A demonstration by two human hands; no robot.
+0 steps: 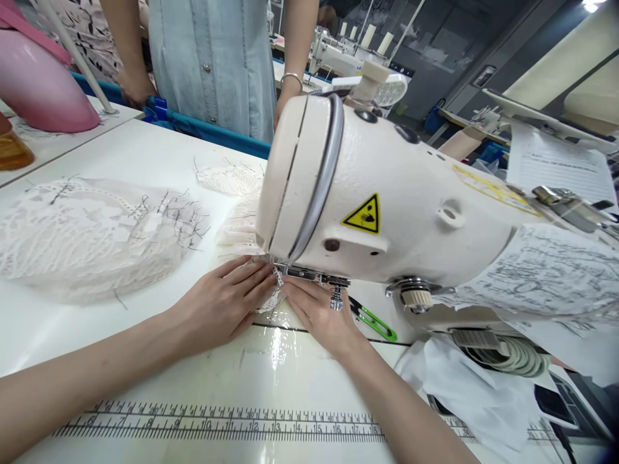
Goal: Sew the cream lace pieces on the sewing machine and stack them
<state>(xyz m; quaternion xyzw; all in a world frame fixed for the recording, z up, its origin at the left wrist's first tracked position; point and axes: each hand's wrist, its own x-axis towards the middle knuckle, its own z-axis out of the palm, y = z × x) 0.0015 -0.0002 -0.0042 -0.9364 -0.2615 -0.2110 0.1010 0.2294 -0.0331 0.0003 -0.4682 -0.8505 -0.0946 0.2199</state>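
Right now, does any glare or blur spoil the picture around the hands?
Head view: left hand and right hand look fairly sharp; head view: bright glare streaks the worktop below them in frame; head view: ceiling lamp is blown out; head view: lower right corner looks soft.

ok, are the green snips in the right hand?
No, the green snips lie on the white table, beside the right hand.

Our bare forearms (97, 367) slant in from eight and five o'clock, left hand (225, 299) palm-down pointing toward two, right hand (322, 316) (fingertips partly hidden) angled toward ten.
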